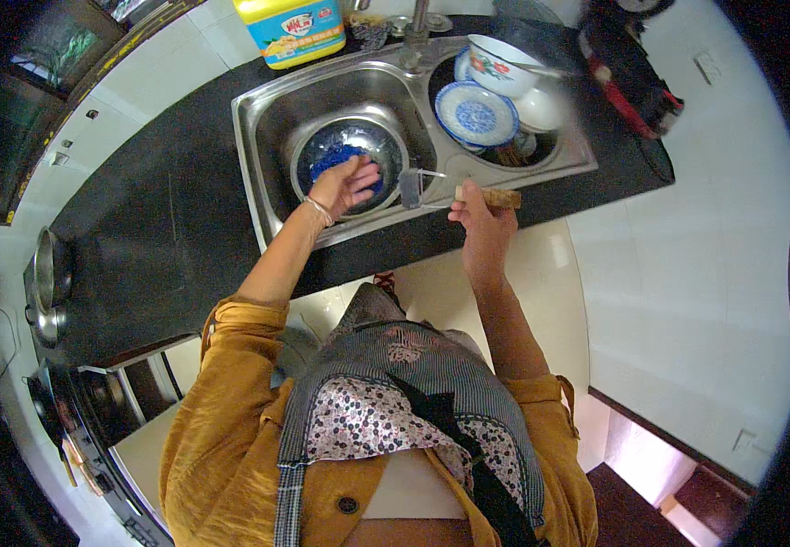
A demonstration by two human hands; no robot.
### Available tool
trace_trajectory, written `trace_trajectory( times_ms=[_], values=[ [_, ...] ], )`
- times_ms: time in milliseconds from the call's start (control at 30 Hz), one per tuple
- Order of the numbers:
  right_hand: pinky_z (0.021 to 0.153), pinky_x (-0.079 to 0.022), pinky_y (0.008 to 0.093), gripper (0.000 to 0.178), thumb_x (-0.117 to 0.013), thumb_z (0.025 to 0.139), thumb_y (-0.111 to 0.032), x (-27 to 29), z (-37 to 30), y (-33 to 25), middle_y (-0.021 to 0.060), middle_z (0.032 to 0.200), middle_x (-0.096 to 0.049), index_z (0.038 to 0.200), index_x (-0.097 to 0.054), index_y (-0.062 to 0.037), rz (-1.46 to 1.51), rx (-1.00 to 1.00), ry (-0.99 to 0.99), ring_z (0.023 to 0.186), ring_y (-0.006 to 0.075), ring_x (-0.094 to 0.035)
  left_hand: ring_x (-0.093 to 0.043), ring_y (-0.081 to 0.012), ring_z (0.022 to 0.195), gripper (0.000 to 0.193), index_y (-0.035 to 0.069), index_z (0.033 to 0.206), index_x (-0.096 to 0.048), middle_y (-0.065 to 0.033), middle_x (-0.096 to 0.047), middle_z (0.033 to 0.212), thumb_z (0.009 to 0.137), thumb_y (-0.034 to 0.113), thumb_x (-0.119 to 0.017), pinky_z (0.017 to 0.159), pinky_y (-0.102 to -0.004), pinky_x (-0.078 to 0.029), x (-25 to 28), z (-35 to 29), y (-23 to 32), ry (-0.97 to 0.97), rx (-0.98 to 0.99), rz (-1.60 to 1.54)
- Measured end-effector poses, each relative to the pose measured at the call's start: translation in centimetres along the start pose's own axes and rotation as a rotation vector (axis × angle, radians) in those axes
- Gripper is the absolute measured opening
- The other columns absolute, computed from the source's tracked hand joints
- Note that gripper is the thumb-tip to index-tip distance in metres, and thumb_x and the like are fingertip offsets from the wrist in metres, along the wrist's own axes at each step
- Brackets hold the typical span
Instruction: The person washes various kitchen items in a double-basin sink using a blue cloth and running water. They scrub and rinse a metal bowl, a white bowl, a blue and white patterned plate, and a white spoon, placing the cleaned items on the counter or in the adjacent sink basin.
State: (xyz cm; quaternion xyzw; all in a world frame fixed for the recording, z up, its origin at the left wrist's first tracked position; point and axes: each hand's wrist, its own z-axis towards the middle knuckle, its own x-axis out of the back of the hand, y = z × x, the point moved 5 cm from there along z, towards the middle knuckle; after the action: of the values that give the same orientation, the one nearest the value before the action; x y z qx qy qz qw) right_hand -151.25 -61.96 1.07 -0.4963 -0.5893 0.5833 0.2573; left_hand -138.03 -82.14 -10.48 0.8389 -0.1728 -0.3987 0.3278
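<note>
Holding hand: right grip (486,228), right of the frame's centre, thumb and fingers wrapped about the brown handle (504,198) of a wire-framed tool (410,189).
Tool: points leftward, its grey end near the front edge of the sink (242,146); held by the handle, probably to keep fingers clear of that end. Its exact kind is unclear.
Free hand: left grip (348,185), centre of the frame, fingers spread, clasping nothing visible, over the metal bowl (379,141); whether it touches the blue bundle (336,157) inside cannot be told.
Bowl: sits down in the left basin (272,118), likely so drips stay there.
Dishes: blue-and-white plate (477,114), flowered bowl (504,75) and white bowl (539,109), upper right, piled together, seemingly to save room.
Jug: yellow jug (293,36), upper left of centre, on the black bench (158,182); its blue label bears print and pictured food.
</note>
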Motion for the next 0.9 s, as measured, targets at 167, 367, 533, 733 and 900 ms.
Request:
trace_trajectory(
  times_ms=[167,367,533,733,900],
  values=[
    [0.050,-0.048,0.0238,0.016,-0.062,0.078,-0.013,-3.4,4.9,4.0,0.0065,0.073,-0.058,0.084,-0.055,0.0002,0.031,-0.137,-0.045,0.057,0.0133,-0.057,-0.055,-0.0193,0.097,0.046,0.002,0.118,-0.046,-0.0119,-0.055,0.110,0.090,0.037,-0.039,0.082,-0.0356,-0.046,-2.0,0.8,0.9,-0.149,0.061,-0.056],
    [0.059,-0.053,0.0318,0.021,-0.061,0.078,-0.011,-7.6,9.6,8.7,0.0146,0.082,-0.060,0.091,-0.054,0.0039,0.061,-0.238,-0.191,0.067,0.0231,-0.061,-0.046,-0.0228,0.110,0.040,0.011,0.118,-0.049,-0.0114,-0.051,0.117,0.082,0.029,-0.055,0.091,-0.0410,-0.037,7.5,6.7,-2.3,0.334,-0.187,0.577],
    [0.066,-0.051,0.0289,0.024,-0.065,0.074,-0.014,-9.8,13.8,14.0,0.0128,0.082,-0.062,0.089,-0.058,0.0038,-0.249,-0.053,-0.340,0.073,0.0203,-0.061,-0.019,-0.0344,0.128,0.083,0.021,0.136,-0.021,-0.0132,-0.015,0.141,0.068,0.035,-0.068,0.102,-0.0461,-0.020,6.8,7.1,-0.9,0.696,0.103,1.620],
    [0.059,-0.047,0.0257,0.024,-0.068,0.069,-0.021,-10.8,15.5,21.6,0.0077,0.063,-0.062,0.077,-0.062,0.0017,-0.921,-0.069,-0.601,0.058,0.0123,-0.059,-0.035,-0.0338,0.118,0.075,0.012,0.128,-0.032,-0.0205,-0.031,0.130,0.065,0.029,-0.069,0.096,-0.0363,-0.033,12.2,9.0,-4.5,0.438,0.314,1.455],
    [0.047,-0.046,0.0234,0.018,-0.063,0.073,-0.013,-10.7,17.9,22.8,0.0089,0.058,-0.059,0.074,-0.059,0.0049,-0.879,0.018,-0.563,0.051,0.0127,-0.057,-0.044,-0.0328,0.108,0.064,0.003,0.118,-0.043,-0.0192,-0.045,0.118,0.064,0.025,-0.071,0.093,-0.0363,-0.036,15.2,7.4,-4.3,1.054,-0.005,0.941]
  ],
)
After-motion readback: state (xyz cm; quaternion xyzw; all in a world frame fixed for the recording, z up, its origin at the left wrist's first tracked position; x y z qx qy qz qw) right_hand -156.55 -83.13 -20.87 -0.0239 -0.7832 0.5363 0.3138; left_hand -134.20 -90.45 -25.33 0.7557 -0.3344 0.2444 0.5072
